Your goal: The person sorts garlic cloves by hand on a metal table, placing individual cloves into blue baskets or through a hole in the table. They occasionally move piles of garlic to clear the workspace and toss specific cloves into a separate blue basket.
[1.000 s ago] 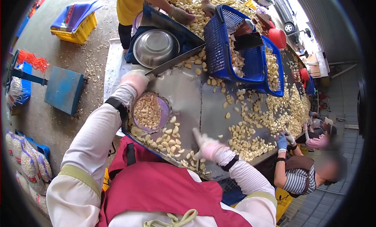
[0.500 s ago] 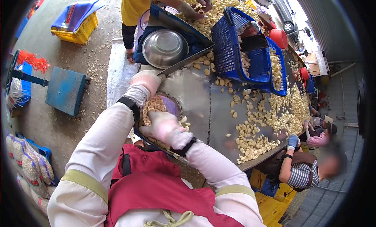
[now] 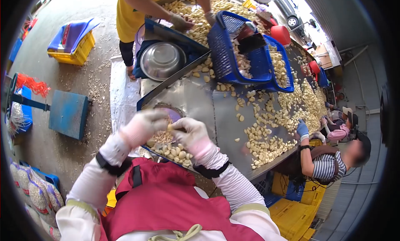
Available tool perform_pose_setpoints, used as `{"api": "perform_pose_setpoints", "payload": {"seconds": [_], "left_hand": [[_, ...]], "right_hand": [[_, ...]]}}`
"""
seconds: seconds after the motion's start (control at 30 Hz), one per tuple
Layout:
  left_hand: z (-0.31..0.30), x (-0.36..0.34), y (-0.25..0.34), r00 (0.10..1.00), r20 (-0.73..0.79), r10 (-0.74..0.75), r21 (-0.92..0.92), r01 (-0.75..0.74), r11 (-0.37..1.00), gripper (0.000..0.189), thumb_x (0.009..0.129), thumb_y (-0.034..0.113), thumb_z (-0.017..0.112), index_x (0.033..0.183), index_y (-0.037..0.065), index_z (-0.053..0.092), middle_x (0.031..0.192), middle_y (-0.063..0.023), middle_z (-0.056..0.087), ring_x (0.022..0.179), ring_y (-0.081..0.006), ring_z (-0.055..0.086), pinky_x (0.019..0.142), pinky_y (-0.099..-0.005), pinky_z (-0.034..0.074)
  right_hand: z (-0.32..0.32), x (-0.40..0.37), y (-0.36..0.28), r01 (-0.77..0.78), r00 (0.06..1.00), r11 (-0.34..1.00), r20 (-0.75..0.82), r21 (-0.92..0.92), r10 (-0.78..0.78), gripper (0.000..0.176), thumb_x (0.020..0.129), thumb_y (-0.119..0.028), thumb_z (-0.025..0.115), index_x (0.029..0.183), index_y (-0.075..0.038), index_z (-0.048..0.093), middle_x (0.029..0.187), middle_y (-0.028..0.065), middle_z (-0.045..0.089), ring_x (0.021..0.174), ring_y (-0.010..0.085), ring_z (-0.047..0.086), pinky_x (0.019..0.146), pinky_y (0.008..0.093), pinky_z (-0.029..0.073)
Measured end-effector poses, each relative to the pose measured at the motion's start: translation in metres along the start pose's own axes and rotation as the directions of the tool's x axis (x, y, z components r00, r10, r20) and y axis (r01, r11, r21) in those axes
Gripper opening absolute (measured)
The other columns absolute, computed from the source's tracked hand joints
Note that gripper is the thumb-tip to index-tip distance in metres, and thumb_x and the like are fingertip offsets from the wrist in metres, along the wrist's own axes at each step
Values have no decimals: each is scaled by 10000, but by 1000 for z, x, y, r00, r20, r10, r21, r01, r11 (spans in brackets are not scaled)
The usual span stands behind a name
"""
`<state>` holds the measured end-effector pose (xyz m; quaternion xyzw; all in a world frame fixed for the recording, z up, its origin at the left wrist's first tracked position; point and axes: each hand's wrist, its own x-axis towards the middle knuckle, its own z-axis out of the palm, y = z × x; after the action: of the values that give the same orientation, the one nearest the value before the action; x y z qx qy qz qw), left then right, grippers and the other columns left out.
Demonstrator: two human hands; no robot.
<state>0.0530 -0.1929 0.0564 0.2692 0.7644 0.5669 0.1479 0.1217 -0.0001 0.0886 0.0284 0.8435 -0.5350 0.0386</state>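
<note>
My gloved left hand [image 3: 143,126] and gloved right hand [image 3: 192,136] are close together above the near left corner of the metal table [image 3: 193,97]. Between their fingertips is a small pale clove [image 3: 170,127], pinched by my right hand; the left hand's fingers are blurred. Below them a round purple-rimmed container [image 3: 174,113] holds small pinkish-tan pieces [image 3: 161,137], partly hidden by my hands. A pile of larger garlic cloves [image 3: 177,152] lies at the table's near edge.
Blue baskets [image 3: 227,53] with cloves stand at the far side, near a steel bowl [image 3: 162,61] behind a raised metal edge. A person in yellow [image 3: 129,20] handles cloves beyond. Another person in stripes [image 3: 327,168] works at right beside spread cloves [image 3: 266,147].
Both hands have lifted from the container and come together over it, with a clove now between them. The pile at the near edge shows more. The whole view has shifted slightly.
</note>
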Motion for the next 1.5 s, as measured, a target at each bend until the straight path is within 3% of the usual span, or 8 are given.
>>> {"api": "perform_pose_setpoints", "payload": {"seconds": [0.07,0.37,0.6,0.73,0.97,1.2,1.33,1.5], "left_hand": [[-1,-17,40,791,289,-539,-408,611,678,272,926,186,689,1139,16,690,914,-67,713,795,-130,662,704,-259,536],[41,-19,49,903,7,-430,-540,366,758,191,962,167,612,1093,31,637,876,-12,649,739,-74,598,665,-220,487],[86,-10,45,918,-26,-395,-773,232,591,250,1029,286,441,937,103,584,715,28,518,529,-64,438,479,-219,362],[103,0,48,900,-76,-429,-644,284,710,288,1044,290,437,852,112,556,673,15,494,508,-83,444,442,-245,353],[123,20,44,801,-86,-593,-848,253,466,240,1043,249,481,872,99,558,683,18,490,495,-82,430,475,-237,389],[105,-3,-10,870,-329,-366,696,486,528,420,923,370,597,1171,32,564,1013,-212,664,992,-380,647,870,-450,511],[117,-20,8,828,3,-560,689,404,601,359,933,372,568,1038,35,634,1091,-193,663,1013,-361,643,870,-451,514],[124,-30,-2,969,-182,-167,679,247,691,191,878,236,628,841,49,639,831,-163,647,805,-372,632,715,-471,501]], "right_hand": [[-6,-8,-3,56,994,988,90,142,-69,145,792,-21,758,924,-9,700,835,144,679,723,212,669,673,307,532],[-5,-1,10,147,989,947,26,-286,-146,398,973,-422,561,844,-57,654,760,191,653,735,350,660,665,401,524],[-17,-17,19,-12,986,887,152,461,-66,260,950,-174,599,755,-7,637,658,137,641,613,171,653,584,301,508],[-31,-8,35,279,959,952,-18,-125,-283,232,930,-120,593,736,4,622,634,36,617,620,82,601,558,276,478],[-50,-2,49,-247,946,704,325,666,24,203,955,-104,572,792,-14,654,695,19,617,602,98,551,566,249,458],[-76,33,76,-362,879,918,269,-165,395,219,946,-186,607,992,1,711,761,-4,646,694,76,552,632,240,451],[-37,-5,50,-41,842,801,452,597,-294,483,843,-3,671,1318,-34,589,1070,92,684,991,151,615,915,294,489],[-118,-8,53,-152,923,883,383,445,-34,296,902,-101,695,1182,-15,655,932,44,697,881,116,635,808,293,533]]}}
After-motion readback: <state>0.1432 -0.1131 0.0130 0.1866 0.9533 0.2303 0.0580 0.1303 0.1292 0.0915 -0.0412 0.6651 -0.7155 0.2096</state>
